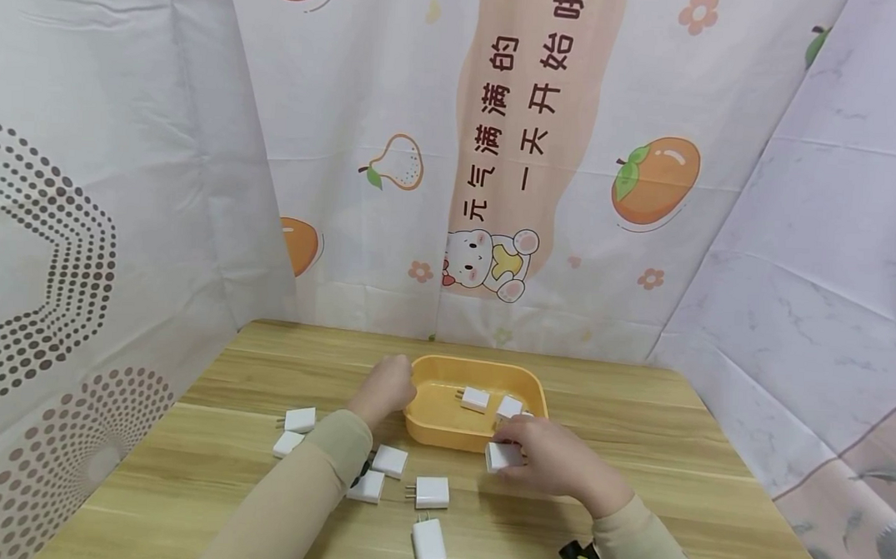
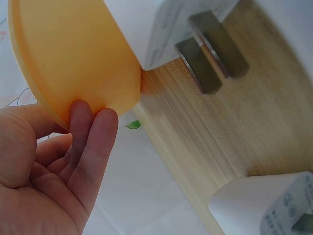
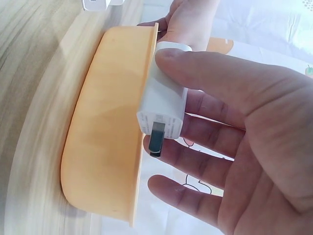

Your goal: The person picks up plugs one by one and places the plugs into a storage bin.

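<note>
A white charger [image 1: 502,458] is sitting in the grip of the right hand [image 1: 553,461], just by the near right part of an orange tray [image 1: 441,437]; whether it is touching the rim, the pictures are not settling. The right grip is pinching the charger between thumb and fingers, while its metal prongs [image 3: 156,139] are sticking out free. The left hand [image 1: 391,385] is pinching the tray's rim at its left end. Two other chargers [image 1: 475,399] are lying inside the tray, and six loose chargers [image 1: 432,493] are showing on the wooden surface [image 1: 622,420]. A patterned curtain [image 1: 329,249] is hanging behind.

The smooth casing is probably making the hold a little insecure: with the thumb easing off here, the charger could be dropping outside the tray or knocking its wall. The exposed prongs could be snagging on the rim if the charger is crossing too low, and a hard pull by the left hand could be tilting the tray.

Grey print [image 2: 287,199] is covering one charger's end in the left wrist view, but it is mostly too blurred for reading, and no brand is showing clearly. Dark lettering [image 1: 488,138] on the curtain is spelling out 元气满满的一天开始啦, announcing that a day full of energy is beginning
</note>
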Action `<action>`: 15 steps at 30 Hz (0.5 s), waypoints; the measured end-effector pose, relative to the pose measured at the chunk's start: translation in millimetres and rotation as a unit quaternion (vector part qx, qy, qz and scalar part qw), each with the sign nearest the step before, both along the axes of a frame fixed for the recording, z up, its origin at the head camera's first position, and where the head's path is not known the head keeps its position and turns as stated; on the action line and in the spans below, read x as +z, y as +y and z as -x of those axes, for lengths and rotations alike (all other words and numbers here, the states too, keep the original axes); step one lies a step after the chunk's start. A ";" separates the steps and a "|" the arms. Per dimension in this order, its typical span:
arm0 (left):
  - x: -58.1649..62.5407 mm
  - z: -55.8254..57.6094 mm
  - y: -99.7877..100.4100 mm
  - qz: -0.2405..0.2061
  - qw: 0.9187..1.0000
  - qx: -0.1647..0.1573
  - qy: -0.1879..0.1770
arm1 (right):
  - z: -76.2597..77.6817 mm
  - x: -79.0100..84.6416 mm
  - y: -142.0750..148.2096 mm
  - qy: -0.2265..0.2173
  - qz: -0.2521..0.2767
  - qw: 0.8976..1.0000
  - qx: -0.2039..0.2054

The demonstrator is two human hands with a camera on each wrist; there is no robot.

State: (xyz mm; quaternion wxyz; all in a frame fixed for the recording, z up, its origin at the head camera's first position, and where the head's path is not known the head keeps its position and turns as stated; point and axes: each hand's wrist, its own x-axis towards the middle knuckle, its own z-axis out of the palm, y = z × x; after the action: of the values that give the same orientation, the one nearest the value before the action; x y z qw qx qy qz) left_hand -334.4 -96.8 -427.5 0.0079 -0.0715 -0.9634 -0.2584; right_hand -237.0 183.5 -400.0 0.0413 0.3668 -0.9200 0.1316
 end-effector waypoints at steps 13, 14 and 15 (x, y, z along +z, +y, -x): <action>-1.3 -0.4 0.1 -0.011 1.000 0.005 -0.001 | 11.0 7.4 1.1 -0.015 0.017 1.000 -0.008; -1.2 -0.6 0.2 -0.011 1.000 0.005 -0.002 | 12.3 7.9 1.0 -0.017 0.020 1.000 -0.008; -1.1 -0.7 0.2 -0.011 1.000 0.005 -0.002 | 13.6 8.4 0.9 -0.018 0.022 1.000 -0.010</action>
State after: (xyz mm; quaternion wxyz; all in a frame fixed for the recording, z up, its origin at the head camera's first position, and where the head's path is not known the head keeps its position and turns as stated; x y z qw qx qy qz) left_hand -333.7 -96.6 -428.5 0.0078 -0.0661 -0.9608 -0.2693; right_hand -250.5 184.4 -391.6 0.0339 0.3542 -0.9212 0.1576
